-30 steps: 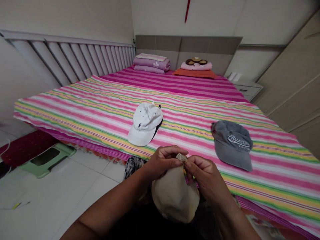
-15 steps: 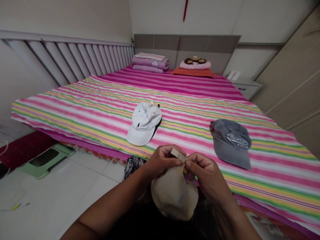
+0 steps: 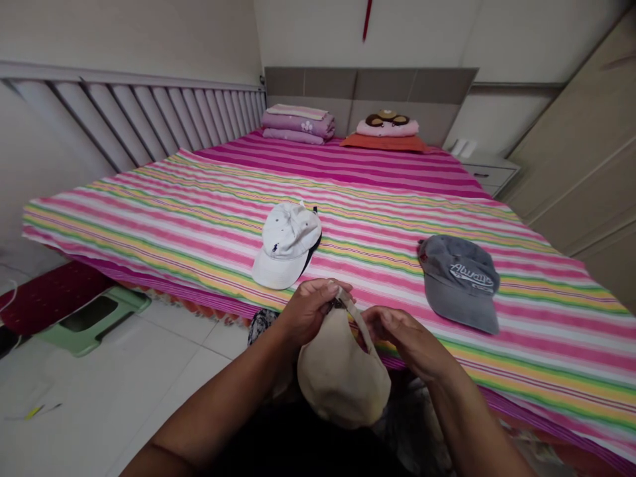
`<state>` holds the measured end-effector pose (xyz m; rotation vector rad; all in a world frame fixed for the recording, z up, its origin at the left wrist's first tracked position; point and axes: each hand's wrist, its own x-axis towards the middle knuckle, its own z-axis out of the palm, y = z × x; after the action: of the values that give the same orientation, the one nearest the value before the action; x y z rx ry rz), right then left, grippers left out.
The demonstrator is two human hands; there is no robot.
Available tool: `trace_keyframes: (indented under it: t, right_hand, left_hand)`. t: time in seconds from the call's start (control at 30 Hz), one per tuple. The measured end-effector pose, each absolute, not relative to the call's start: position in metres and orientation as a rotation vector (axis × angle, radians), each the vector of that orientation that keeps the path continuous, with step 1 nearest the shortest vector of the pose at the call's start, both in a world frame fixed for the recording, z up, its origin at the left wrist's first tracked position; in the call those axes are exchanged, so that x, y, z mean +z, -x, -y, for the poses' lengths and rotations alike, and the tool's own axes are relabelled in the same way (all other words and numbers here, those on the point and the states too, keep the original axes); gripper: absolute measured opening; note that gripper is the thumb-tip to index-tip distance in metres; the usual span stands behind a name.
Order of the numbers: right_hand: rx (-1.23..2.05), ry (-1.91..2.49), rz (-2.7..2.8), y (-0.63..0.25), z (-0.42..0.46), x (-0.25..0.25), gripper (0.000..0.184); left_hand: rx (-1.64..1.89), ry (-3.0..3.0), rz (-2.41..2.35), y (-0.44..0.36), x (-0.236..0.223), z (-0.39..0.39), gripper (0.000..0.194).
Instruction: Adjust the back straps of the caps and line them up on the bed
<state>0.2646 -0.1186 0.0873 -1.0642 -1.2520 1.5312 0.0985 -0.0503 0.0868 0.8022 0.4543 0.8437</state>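
A beige cap [image 3: 342, 374] hangs in front of me over my lap, its rounded crown towards me and its back opening upward. The cap's strap [image 3: 358, 317] arches across that opening. My left hand [image 3: 312, 310] is closed on the strap's left end, thumb on top. At the other end, my right hand [image 3: 402, 334] is loosely open with fingers bent beside the strap; whether its fingertips touch the cap, I cannot tell. The cap's brim is hidden from view.
On the striped bed sheet [image 3: 173, 218] lie a white cap [image 3: 288, 242] and, to the right, a grey cap [image 3: 460, 281] with white lettering. Folded purple bedding [image 3: 298, 126] is by the headboard [image 3: 328, 96]. A green stool [image 3: 99, 318] stands on the floor at left.
The strap was pinched between both hands; now it forms an open loop. My right hand has loosened and moved slightly right, while my left hand keeps hold and has shifted slightly left.
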Motion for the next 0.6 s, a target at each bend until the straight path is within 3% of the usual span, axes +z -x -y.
trace_keyframes:
  t: [0.1, 0.2, 0.4, 0.6]
  right_hand:
    - [1.469, 1.047, 1.193, -0.256, 0.121, 0.088, 0.038]
    - [1.158, 1.186, 1.244, -0.242, 0.126, 0.095, 0.040]
    - [0.366, 1.430, 1.617, -0.231, 0.132, 0.104, 0.013]
    - [0.238, 1.465, 1.700, -0.234, 0.133, 0.107, 0.011]
  left_hand:
    - [0.831, -0.876, -0.481, -0.102, 0.082, 0.052, 0.019]
    - [0.859, -0.955, -0.459, -0.106, 0.079, 0.053, 0.012]
    - [0.803, -1.036, -0.408, -0.102, 0.080, 0.053, 0.014]
    - [0.683, -1.011, -0.410, -0.094, 0.080, 0.050, 0.011]
